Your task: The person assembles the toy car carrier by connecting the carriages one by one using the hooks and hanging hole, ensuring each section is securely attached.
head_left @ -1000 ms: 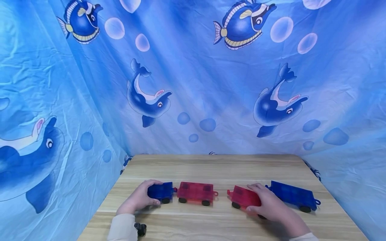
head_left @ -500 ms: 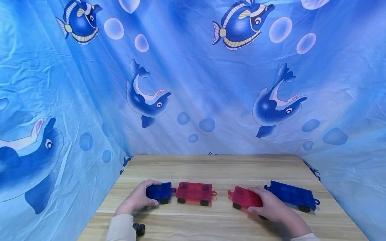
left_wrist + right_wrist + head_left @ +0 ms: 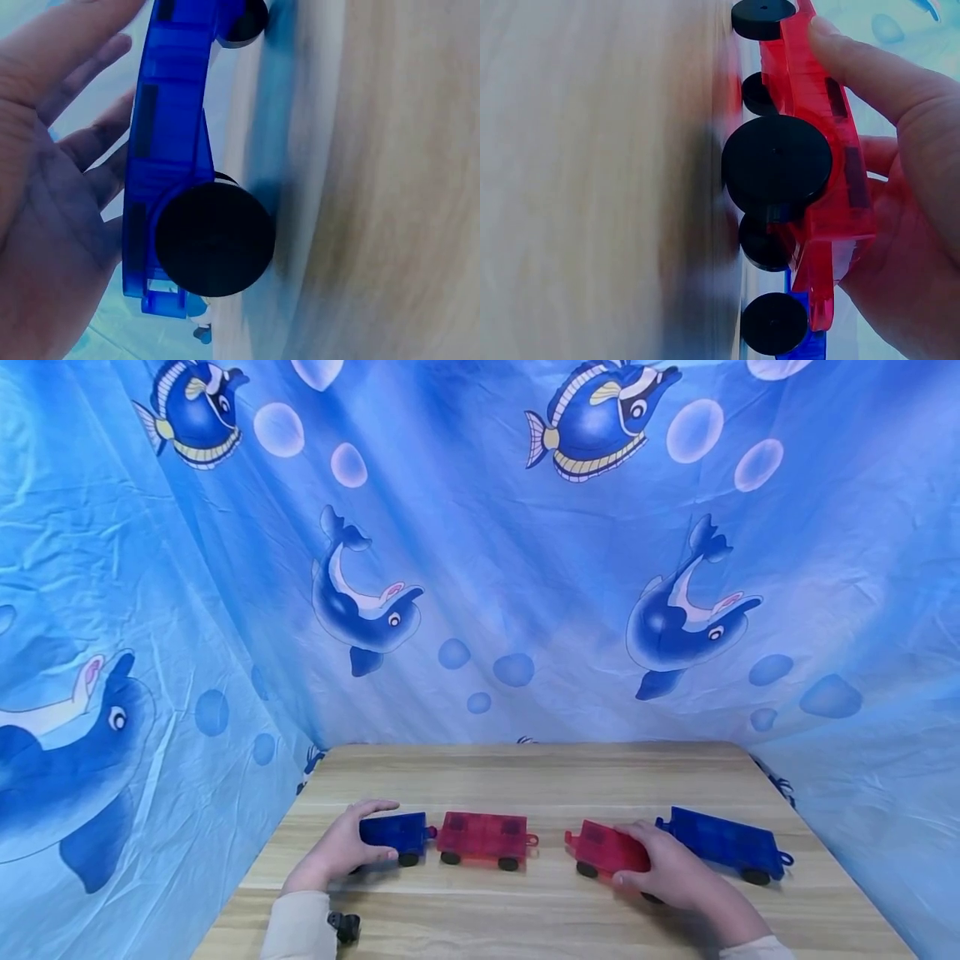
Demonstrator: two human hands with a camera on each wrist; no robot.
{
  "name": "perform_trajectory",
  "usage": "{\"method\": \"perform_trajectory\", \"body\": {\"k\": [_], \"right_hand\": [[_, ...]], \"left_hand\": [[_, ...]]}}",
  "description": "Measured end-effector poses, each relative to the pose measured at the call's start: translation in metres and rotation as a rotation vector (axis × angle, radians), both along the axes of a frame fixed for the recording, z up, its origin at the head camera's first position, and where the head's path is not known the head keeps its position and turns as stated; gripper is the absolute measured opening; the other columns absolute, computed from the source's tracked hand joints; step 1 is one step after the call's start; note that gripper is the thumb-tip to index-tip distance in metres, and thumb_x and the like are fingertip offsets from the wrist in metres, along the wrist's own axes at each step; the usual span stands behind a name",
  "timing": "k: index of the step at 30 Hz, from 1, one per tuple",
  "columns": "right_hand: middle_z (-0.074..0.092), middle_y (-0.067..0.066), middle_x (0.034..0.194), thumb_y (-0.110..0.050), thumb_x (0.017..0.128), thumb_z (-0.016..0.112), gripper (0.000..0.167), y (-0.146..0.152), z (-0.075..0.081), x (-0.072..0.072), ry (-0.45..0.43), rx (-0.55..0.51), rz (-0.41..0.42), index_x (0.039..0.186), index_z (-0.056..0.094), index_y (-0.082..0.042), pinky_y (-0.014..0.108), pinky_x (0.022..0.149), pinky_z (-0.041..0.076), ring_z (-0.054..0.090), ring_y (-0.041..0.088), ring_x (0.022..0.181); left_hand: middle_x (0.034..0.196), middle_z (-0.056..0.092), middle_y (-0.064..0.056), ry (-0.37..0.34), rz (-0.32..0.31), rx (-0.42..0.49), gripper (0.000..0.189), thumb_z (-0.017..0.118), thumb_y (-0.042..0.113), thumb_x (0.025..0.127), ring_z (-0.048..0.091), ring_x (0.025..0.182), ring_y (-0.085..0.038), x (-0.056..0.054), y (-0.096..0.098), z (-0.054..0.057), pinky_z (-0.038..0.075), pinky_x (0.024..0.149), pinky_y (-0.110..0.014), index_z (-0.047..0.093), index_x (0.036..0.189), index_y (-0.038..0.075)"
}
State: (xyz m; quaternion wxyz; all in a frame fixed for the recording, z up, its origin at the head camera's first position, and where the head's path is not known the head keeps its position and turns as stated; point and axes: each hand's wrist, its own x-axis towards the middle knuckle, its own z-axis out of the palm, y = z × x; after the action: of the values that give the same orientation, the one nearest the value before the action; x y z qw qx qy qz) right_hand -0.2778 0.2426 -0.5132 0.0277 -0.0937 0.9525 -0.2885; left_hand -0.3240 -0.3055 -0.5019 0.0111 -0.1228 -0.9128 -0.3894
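Observation:
On the left of the head view, my left hand (image 3: 337, 852) is spread around the rear of a blue toy train car (image 3: 401, 835). Its fingers are loose, and in the left wrist view the palm and several fingers lie behind the blue car (image 3: 169, 112) with gaps showing. A red toy train car (image 3: 483, 837) stands in line ahead, its rear meeting the blue car's front hook. To the right, my right hand (image 3: 671, 868) grips another red train car (image 3: 609, 847); its thumb (image 3: 885, 75) lies along the edge in the right wrist view.
A second blue train car (image 3: 723, 839) stands behind the right hand, angled toward the table's right side. All the cars are on a wooden table (image 3: 525, 772). A blue sea-print cloth (image 3: 480, 568) encloses it. A small black device (image 3: 345, 927) sits by the left sleeve.
My left hand's fingers have loosened and spread away from the blue car, the hand drawing slightly left. My right hand keeps its grip on the red car, which has barely shifted.

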Motion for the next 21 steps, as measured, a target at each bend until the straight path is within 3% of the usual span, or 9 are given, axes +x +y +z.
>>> {"method": "perform_trajectory", "body": {"k": [6, 10, 21], "right_hand": [[0.063, 0.005, 0.137, -0.058, 0.074, 0.091, 0.087, -0.002, 0.003, -0.003, 0.001, 0.015, 0.000, 0.145, 0.062, -0.017, 0.053, 0.092, 0.057, 0.061, 0.024, 0.114], [0.064, 0.005, 0.135, -0.056, 0.074, 0.092, 0.086, -0.004, 0.003, -0.006, 0.012, 0.023, 0.009, 0.144, 0.063, -0.015, 0.052, 0.092, 0.057, 0.062, 0.023, 0.112], [0.068, 0.002, 0.126, -0.045, 0.072, 0.096, 0.082, -0.010, 0.014, -0.017, -0.015, 0.074, 0.023, 0.140, 0.065, -0.010, 0.051, 0.089, 0.058, 0.063, 0.021, 0.106]], "left_hand": [[0.144, 0.060, -0.002, 0.081, 0.003, 0.007, 0.060, 0.089, 0.030, 0.087, 0.050, 0.140, -0.036, -0.001, 0.013, 0.008, 0.041, 0.111, -0.064, 0.064, 0.141, 0.027], [0.142, 0.061, 0.001, 0.124, -0.044, -0.007, 0.056, 0.086, 0.028, 0.089, 0.053, 0.137, -0.034, -0.001, 0.030, 0.017, 0.042, 0.111, -0.062, 0.065, 0.141, 0.025], [0.142, 0.061, 0.002, 0.129, -0.167, -0.049, 0.057, 0.086, 0.029, 0.090, 0.054, 0.135, -0.030, -0.008, 0.080, 0.035, 0.045, 0.109, -0.058, 0.063, 0.142, 0.027]]}}
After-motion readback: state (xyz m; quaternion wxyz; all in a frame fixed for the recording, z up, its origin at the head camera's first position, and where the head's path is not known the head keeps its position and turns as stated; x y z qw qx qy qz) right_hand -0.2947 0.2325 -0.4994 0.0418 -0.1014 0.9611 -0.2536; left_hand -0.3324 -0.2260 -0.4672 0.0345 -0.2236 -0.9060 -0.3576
